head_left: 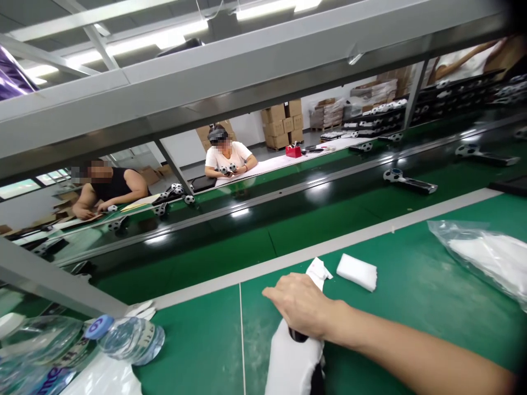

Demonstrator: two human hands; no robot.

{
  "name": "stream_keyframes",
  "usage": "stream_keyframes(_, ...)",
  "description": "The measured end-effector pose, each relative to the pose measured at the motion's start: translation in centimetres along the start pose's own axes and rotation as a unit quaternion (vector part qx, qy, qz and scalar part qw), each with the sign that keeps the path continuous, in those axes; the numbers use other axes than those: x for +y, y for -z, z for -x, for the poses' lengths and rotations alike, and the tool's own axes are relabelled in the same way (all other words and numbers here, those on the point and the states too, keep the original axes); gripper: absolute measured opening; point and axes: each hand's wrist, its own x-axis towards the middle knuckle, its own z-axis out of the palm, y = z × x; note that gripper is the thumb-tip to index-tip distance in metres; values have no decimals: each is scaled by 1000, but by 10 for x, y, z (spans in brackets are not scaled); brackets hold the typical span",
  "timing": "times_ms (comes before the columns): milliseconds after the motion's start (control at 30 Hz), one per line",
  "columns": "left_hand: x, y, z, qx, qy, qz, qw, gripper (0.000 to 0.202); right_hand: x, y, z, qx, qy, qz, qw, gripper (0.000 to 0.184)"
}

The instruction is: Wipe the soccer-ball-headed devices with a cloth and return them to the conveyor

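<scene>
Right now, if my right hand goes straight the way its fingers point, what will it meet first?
Your right hand would probably meet the grey strip along the far edge of the green mat first, though the hand's height above the mat is unclear.

Long ceiling lights [135, 44] shine above a grey steel beam [247, 71] crossing the view. Past the green desk [193, 345], cardboard boxes [282, 125] stand stacked before a white wall [247, 129], with windows [28, 184] far left.
</scene>
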Motion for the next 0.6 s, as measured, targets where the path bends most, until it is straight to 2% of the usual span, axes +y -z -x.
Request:
stream_keyframes(67, -1, -2, -2, 8, 28, 6, 1000, 15, 7, 2, -9, -15, -82, -131, 988, 26)
stream_keyframes(133, -1, -5, -3, 17, 69, 7, 997, 3, 17, 6, -20, -26, -137, -296, 945, 23)
stream_keyframes(200, 2, -7, -3, 10, 111, 23, 994, 7, 30, 8, -27, -55, -163, -402, 899, 20)
stream_keyframes(300, 9, 0, 3, -66, 109, 138, 982, 8, 50, 1, -31, -57, -199, -521, 828, 18)
stream_keyframes(367, 12, 9, 7, -118, 89, 285, 947, 24, 62, -3, -29, 5, -231, -584, 779, 15)
stream_keyframes(433, 14, 17, 7, -164, 96, 429, 883, 44, 70, -1, -26, 93, -252, -625, 733, 13)
stream_keyframes(500, 14, 22, 5, -183, 110, 514, 831, 56, 68, 11, -22, 168, -257, -653, 693, 13)
stream_keyframes(533, 13, 22, 3, -183, 110, 531, 820, 59, 62, 19, -19, 195, -252, -665, 675, 14)
stream_keyframes(600, 9, 21, -1, -162, 115, 523, 829, 57, 40, 33, -12, 219, -223, -683, 660, 14)
